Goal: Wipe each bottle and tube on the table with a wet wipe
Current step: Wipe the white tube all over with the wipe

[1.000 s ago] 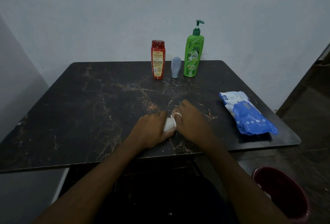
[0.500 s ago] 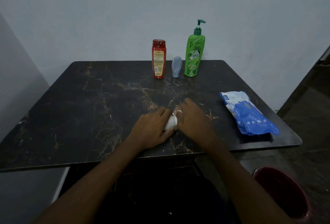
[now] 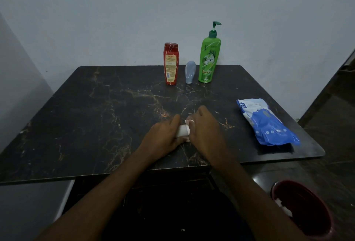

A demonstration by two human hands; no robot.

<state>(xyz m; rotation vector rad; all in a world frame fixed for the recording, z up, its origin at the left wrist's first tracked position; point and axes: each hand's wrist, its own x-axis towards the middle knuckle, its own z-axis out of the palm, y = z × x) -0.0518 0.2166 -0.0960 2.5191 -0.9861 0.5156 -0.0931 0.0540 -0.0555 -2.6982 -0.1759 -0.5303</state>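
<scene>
Your dark marbled table [image 3: 96, 125] carries everything. A red bin [image 3: 311, 208] sits on the floor by its right front corner. The blue wipe pack [image 3: 269, 125] lies near the right edge. At the far edge stand the green pump bottle [image 3: 209, 58], the red bottle [image 3: 171, 64] and, between them, the grey tube [image 3: 190, 72]. Near the front, your left grip [image 3: 163, 139] wraps a small white container [image 3: 183, 131], and your right grip [image 3: 205, 131] is closed on the wet wipe [image 3: 189, 122] at its end.
</scene>
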